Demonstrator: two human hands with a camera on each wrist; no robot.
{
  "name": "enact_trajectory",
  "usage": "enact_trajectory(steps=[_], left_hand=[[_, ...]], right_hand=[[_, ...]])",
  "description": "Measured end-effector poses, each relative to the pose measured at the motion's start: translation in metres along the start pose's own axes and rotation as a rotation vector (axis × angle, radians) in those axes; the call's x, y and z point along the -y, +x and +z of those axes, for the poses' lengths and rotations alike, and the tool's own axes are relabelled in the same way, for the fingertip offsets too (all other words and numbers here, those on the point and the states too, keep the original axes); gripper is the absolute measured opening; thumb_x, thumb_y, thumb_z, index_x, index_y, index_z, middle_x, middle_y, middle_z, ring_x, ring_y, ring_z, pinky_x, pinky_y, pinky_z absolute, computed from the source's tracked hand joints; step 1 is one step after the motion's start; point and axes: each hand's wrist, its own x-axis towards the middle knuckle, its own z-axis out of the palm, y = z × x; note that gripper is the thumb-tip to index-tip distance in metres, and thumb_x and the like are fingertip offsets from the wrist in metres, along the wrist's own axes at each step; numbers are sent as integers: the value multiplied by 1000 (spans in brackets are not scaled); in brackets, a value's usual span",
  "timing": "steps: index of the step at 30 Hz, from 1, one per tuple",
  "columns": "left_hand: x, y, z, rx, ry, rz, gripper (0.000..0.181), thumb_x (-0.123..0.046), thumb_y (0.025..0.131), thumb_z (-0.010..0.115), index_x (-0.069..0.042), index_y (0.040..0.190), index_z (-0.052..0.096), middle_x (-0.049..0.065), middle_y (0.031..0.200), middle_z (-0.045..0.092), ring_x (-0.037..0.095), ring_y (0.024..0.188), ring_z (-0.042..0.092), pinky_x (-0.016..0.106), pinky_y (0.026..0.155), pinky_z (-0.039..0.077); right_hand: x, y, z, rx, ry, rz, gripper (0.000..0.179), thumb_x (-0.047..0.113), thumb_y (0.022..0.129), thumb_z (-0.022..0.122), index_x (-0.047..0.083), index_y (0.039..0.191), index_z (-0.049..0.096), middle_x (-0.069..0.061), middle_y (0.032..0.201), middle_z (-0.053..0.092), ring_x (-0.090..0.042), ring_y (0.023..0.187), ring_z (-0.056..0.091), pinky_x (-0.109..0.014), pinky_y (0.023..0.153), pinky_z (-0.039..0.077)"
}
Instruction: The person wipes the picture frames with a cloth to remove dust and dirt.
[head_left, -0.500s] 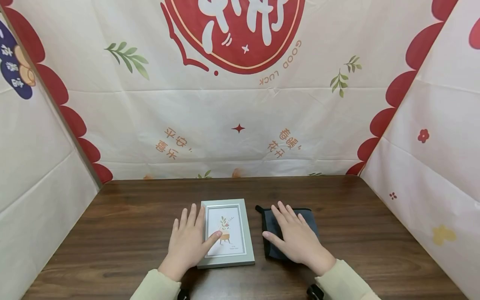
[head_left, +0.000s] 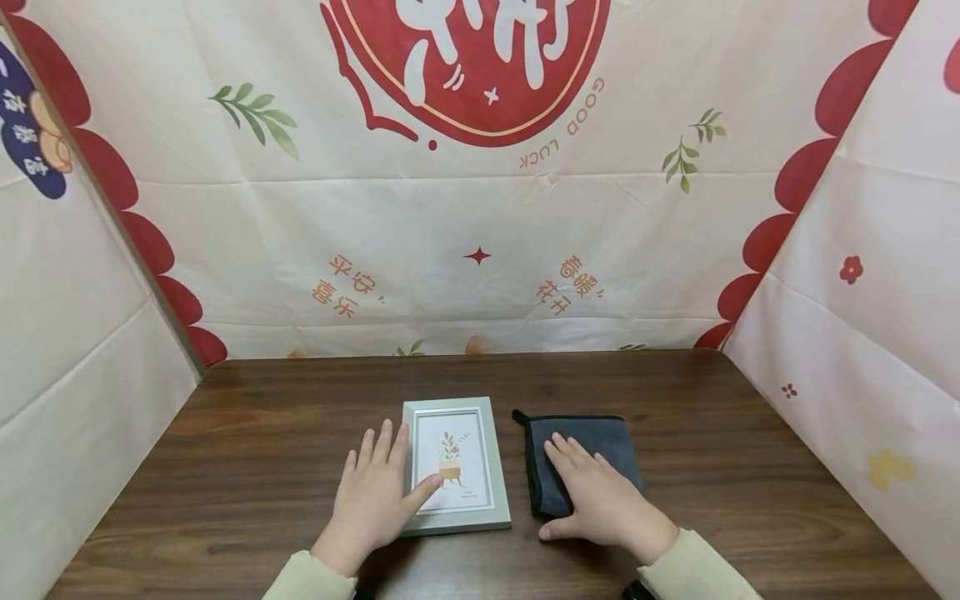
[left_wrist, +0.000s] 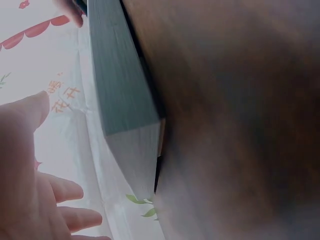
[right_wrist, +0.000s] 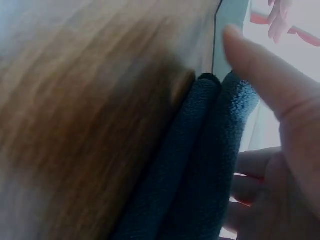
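Observation:
A pale grey-green picture frame (head_left: 498, 492) lies flat on the table, showing a potted-plant print. My left hand (head_left: 369, 500) is over its left edge, fingers spread, thumb above the picture; the left wrist view shows a gap between this hand (left_wrist: 25, 185) and the frame's side (left_wrist: 125, 95). To the right lies a folded dark blue-grey cloth (head_left: 600, 437) with black edging and a small loop. My right hand (head_left: 603, 512) is over its near part, fingers extended and thumb beyond the near edge. In the right wrist view, the folded cloth layers (right_wrist: 200, 160) are beside the fingers.
The brown wooden table (head_left: 262, 467) carries both things side by side, with a narrow strip of wood between them. Printed white fabric (head_left: 480, 217) stands behind the table and along both sides.
My right hand has moved nearer to me over the cloth, uncovering its far part, and its thumb is now off the near edge. My left hand has drawn back slightly.

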Motion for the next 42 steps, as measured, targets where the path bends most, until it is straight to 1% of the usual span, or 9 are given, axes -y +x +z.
enact_trajectory(steps=[3,8,19,22,26,30,33,37,42], left_hand=[[0,-3,0,15,-17,-3,85,-63,86,50,-7,147,32,22,152,27,44,140,22,62,108,21],[-1,-8,0,45,-35,-8,84,-63,86,50,-5,145,34,22,151,29,44,139,24,62,107,23],[-5,-14,-1,131,-45,-11,88,-63,83,54,0,142,37,24,148,34,46,136,30,63,104,25],[-6,-15,-1,162,-50,-9,96,-67,79,57,3,142,36,26,148,34,46,135,31,63,104,26],[-6,-15,-2,202,-52,3,113,-72,68,64,8,141,34,29,146,34,47,132,35,63,102,29],[-7,-16,-4,224,-65,11,120,-67,59,75,12,139,33,32,143,36,46,131,38,62,101,31],[-9,-16,-5,219,-71,12,116,-59,60,79,14,138,34,32,141,39,45,130,40,61,100,33],[-11,-15,-4,184,-66,31,106,-50,63,81,15,135,37,32,137,44,43,126,45,58,96,39],[-15,-14,-3,172,-67,60,103,-47,64,82,14,134,39,32,135,46,42,124,48,58,93,42]], right_hand=[[-1,-1,1,27,14,13,98,47,69,79,1,144,35,-17,153,29,-35,140,28,-61,106,25],[-1,-1,4,31,-16,29,86,37,74,78,0,141,39,-17,151,33,-34,139,31,-58,105,30],[2,-2,10,-48,-151,2,69,20,77,76,-3,135,47,-20,144,43,-36,133,40,-58,98,38],[3,-2,11,-51,-166,2,65,15,77,76,-3,134,48,-20,143,44,-36,132,41,-58,97,39],[4,-1,11,-52,-174,-1,61,11,78,74,-3,133,50,-20,142,45,-36,132,42,-58,97,40],[5,-1,9,-62,-170,0,58,8,79,72,-3,131,51,-20,141,47,-36,131,43,-58,96,40],[5,-1,9,-76,-157,-6,55,7,79,71,-3,130,53,-19,139,49,-35,130,45,-56,96,41],[4,-3,8,-114,-154,-27,51,5,80,70,-2,128,54,-19,135,53,-33,124,51,-52,93,45],[4,-3,4,-162,-142,-42,49,6,80,69,0,127,55,-17,130,58,-30,114,60,-44,85,51]])
